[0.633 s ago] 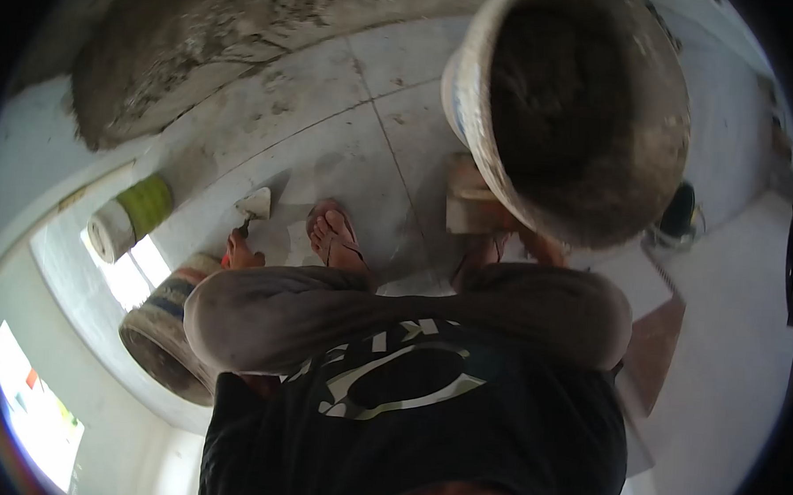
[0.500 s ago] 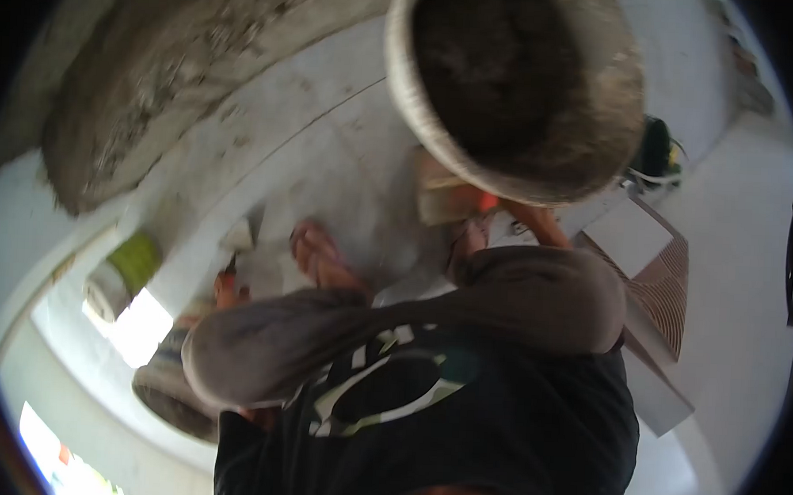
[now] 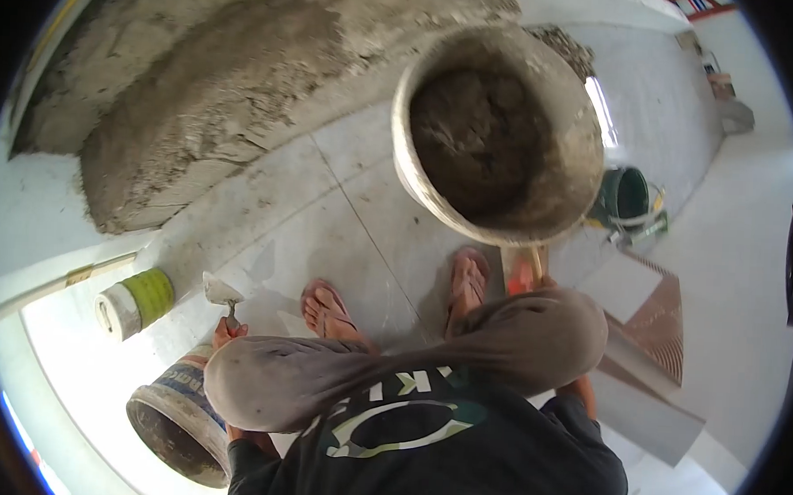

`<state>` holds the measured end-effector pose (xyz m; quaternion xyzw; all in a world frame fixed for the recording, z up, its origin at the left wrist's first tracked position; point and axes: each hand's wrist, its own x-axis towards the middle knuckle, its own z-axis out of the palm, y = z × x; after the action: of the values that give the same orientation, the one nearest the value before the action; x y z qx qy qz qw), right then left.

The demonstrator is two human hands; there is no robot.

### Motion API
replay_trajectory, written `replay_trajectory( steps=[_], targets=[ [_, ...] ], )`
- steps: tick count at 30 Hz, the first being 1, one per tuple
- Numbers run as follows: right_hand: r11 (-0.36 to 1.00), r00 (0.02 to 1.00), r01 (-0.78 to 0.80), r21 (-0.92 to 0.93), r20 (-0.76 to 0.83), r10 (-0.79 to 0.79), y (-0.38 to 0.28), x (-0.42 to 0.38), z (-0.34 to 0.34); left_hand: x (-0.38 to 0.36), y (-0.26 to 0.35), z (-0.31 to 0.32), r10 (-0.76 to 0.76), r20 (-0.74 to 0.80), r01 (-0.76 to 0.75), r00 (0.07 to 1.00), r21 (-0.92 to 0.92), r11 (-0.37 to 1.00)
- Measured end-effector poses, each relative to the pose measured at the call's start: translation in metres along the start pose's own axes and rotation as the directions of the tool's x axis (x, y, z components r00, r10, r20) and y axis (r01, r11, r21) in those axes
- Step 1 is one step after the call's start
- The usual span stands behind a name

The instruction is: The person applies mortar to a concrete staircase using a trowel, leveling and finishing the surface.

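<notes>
- Gripping the grey metal trowel [image 3: 221,290], your left hand [image 3: 228,331] is closed.
- Your right hand [image 3: 547,282], partly hidden, meets the flat rectangular float [image 3: 520,271]; you cannot confirm its closure.
- The round, pale bucket [image 3: 564,157] of dark mortar [image 3: 473,118] stands ahead.

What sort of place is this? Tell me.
Probably a room under renovation: a bucket of wet-looking mortar, rough mortar beside the pale floor tiles, and a trowel.

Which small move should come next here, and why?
Probably swing the trowel in the left hand toward the large bucket: grey-brown mix lies inside its open mouth, while the blade is off to the left, away from it.
</notes>
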<state>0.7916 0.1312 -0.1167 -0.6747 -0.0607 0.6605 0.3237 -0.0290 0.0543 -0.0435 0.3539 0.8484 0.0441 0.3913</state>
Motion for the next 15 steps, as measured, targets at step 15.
replay_trajectory(
  steps=[15],
  targets=[
    [0.173, 0.722, 0.472, -0.864, 0.267, -0.638, -0.413, -0.005, 0.303, -0.078, 0.253, -0.125, 0.488, -0.397, -0.532, 0.777, 0.001, 0.847]
  ],
)
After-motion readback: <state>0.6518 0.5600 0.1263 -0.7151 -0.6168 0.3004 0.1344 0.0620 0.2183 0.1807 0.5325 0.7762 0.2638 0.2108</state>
